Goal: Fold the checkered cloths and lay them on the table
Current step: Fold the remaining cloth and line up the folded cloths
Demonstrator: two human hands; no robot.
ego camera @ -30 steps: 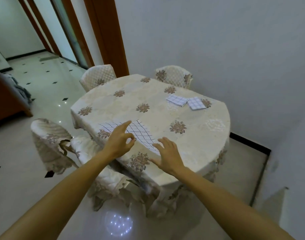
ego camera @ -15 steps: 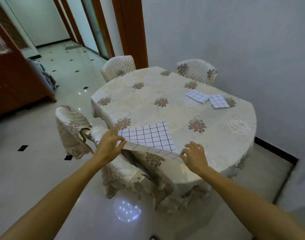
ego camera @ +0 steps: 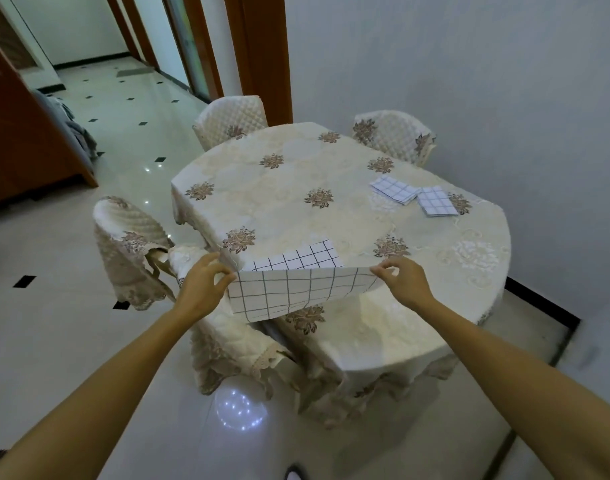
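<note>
Head view: near corners of a checkered cloth (ego camera: 296, 292) are pinched by the left hand (ego camera: 206, 282) and right hand (ego camera: 405, 282) and held raised over the tabletop (ego camera: 279, 202) edge, the far part lying flat. Folded cloths (ego camera: 393, 189) are laid side by side toward the far right.

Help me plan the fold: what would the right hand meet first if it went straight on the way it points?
Probably the checkered cloth it pinches: the right hand points left across the table, over the cloth's flat half. Height is unclear.
</note>
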